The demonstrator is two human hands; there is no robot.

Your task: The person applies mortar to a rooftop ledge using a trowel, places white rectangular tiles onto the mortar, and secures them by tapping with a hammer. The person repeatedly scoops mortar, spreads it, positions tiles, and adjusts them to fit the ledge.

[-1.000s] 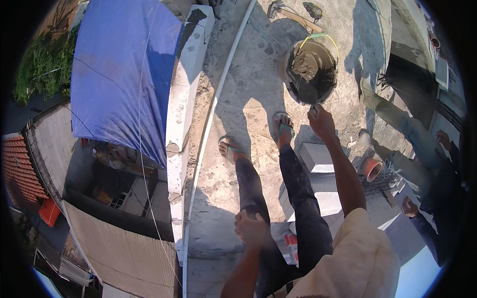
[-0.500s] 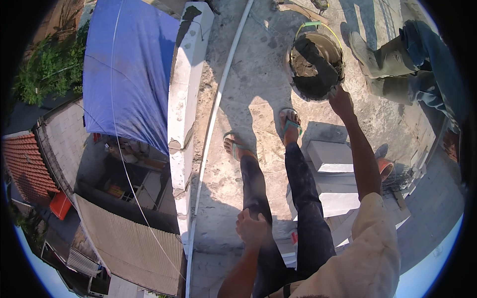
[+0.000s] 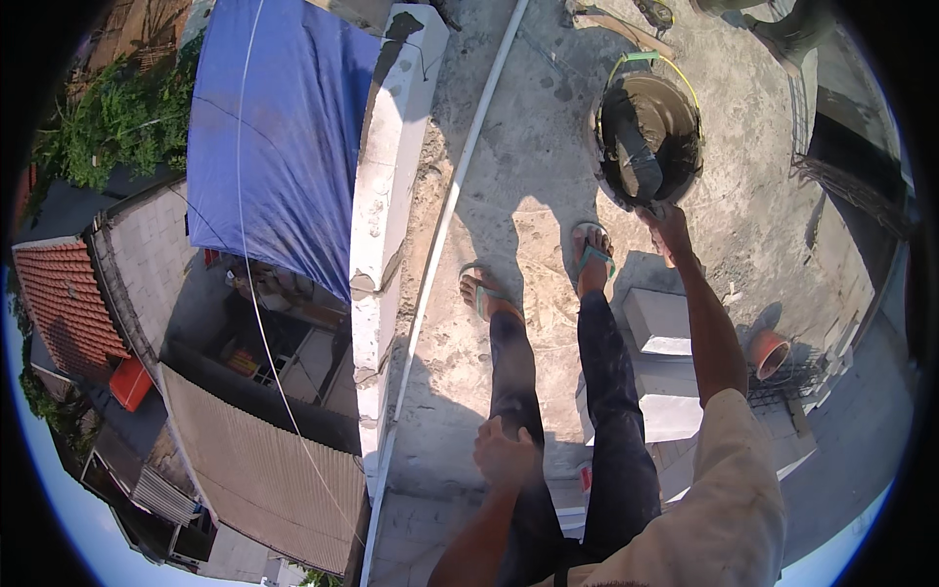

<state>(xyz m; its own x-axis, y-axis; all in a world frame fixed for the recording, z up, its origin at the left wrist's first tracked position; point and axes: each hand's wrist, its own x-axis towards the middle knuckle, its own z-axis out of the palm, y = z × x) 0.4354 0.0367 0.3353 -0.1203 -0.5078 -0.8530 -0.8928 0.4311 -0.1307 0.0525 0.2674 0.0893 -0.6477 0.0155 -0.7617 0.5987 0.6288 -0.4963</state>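
Note:
My right hand (image 3: 667, 233) is closed round the handle of a trowel, at the near rim of a dark bucket (image 3: 599, 174). The trowel's blade (image 3: 639, 168) reaches down into the bucket, smeared with wet grey mortar. More mortar (image 3: 673, 112) coats the bucket's inside wall. A yellow wire handle with a green grip (image 3: 641, 57) arches over the far side. Lower down, my left hand (image 3: 506, 452) rests against my left leg near the knee. Its thumb stands apart from loosely bent fingers, and nothing shows in it.
White blocks (image 3: 657, 321) are stacked beside my right leg, with an orange pot (image 3: 770, 354) beyond. On my left, a white pipe (image 3: 460, 176) runs along a low block wall (image 3: 380, 196). Past it are a blue tarp (image 3: 279, 127) and lower roofs. A co-worker's boot (image 3: 778, 41) is at the upper right.
Inside the bucket the trowel has turned, and its blade shows narrower and greyer. The co-worker's boots and legs have moved away toward the top right. The whole view has shifted slightly.

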